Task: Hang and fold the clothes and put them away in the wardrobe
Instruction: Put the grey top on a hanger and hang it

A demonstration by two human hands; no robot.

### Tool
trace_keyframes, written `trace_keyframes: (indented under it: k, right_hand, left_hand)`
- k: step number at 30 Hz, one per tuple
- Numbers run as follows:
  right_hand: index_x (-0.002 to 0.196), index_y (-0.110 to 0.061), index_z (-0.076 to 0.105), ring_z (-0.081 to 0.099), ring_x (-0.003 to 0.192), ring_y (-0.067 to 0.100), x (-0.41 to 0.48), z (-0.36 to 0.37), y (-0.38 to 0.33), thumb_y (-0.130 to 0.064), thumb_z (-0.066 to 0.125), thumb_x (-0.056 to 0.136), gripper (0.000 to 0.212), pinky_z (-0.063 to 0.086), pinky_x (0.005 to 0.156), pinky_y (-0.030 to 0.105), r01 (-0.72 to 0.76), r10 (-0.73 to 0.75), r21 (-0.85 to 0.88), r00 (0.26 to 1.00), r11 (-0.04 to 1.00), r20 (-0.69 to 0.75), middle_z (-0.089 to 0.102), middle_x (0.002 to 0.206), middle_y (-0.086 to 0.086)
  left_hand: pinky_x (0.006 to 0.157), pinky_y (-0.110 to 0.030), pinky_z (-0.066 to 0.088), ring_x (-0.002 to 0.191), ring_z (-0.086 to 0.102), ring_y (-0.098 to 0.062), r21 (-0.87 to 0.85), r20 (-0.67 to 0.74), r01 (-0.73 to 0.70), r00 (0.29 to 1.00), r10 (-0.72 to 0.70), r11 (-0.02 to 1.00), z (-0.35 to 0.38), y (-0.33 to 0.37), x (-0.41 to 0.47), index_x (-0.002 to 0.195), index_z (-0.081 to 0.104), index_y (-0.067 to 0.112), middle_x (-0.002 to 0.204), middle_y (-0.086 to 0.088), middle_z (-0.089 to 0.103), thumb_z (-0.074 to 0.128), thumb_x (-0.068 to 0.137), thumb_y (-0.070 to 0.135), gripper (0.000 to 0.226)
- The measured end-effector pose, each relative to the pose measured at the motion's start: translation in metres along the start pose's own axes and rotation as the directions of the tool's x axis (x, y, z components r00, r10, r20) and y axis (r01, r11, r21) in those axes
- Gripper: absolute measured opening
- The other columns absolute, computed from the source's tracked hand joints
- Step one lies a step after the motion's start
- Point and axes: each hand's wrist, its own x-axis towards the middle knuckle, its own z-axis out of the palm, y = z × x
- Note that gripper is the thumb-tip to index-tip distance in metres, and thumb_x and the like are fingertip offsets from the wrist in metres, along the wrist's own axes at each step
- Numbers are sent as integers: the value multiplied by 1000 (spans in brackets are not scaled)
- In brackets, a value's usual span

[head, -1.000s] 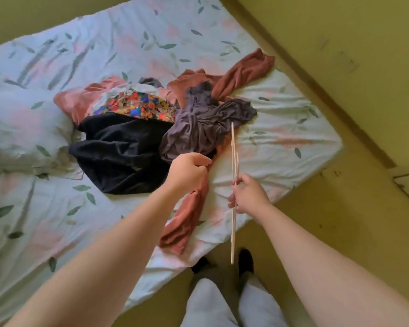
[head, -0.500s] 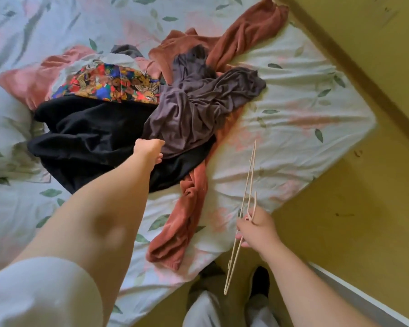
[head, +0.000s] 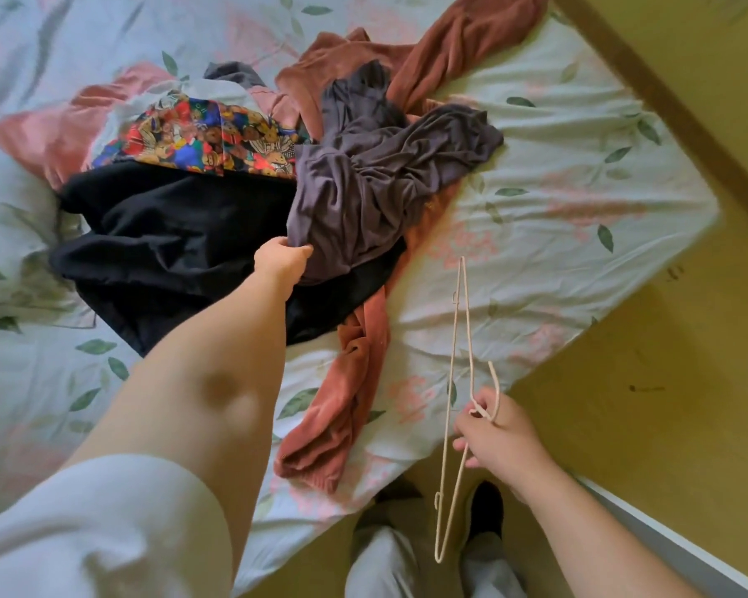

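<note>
While left grip [head: 282, 261] pinches purple garment [head: 376, 183] atop black cloth [head: 173, 235], right grip [head: 495, 442] clasps hanger [head: 457, 297].

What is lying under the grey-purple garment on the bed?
The grey-purple garment lies on a black garment and a rust-brown garment, which shows above and below it. Anything else beneath is covered. The left hand grips its near edge.

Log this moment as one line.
left hand grips grey-purple garment | right hand holds cream hanger | other clothes heaped on bed | nothing on hanger yet
</note>
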Motion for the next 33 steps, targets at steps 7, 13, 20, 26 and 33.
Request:
trace_keyframes:
  k: [7,13,20,26,33]
  right_hand:
    - [85,-8,58,73,68,14,-40,-16,-25,-11,60,89,5,62,70,45,116,-117,-66,993,991,-11,71,72,6]
    - [80,5,45,72,63,23,-95,-22,-85,1,60,86,16,60,69,54,247,-238,84,965,965,-109,68,70,20]
    - [71,-16,44,61,49,9,-174,4,-175,0,53,84,23,43,43,18,563,-546,170,826,809,-140,59,51,-6]
    - [68,-14,49,49,56,6,-243,56,-228,-3,63,80,21,40,56,22,764,-770,112,638,635,12,57,57,-8]
    - [81,-2,58,57,71,29,-325,116,-209,-6,63,81,6,51,64,38,895,-782,54,356,443,512,62,73,11]
  left_hand:
    - [67,-36,43,74,57,-22,-16,-2,-275,961,275,961,-22,34,-93,88,61,5,82,-13,65,63,78,29,26]
    - [75,-31,55,87,69,-18,-528,0,-298,937,350,795,-130,80,-201,93,74,22,89,0,76,65,71,10,27]
    - [88,-41,58,103,69,-34,-816,-271,-396,906,326,421,-269,84,-314,118,66,-3,112,-23,70,57,88,-4,31]
    - [88,-41,58,101,72,-32,-757,-585,-599,799,138,260,-363,44,-422,109,70,4,105,-17,75,61,96,5,15]
    - [65,-32,61,82,76,-23,-552,-832,-821,531,-160,144,-392,-18,-578,100,66,8,87,-10,78,59,99,9,7]
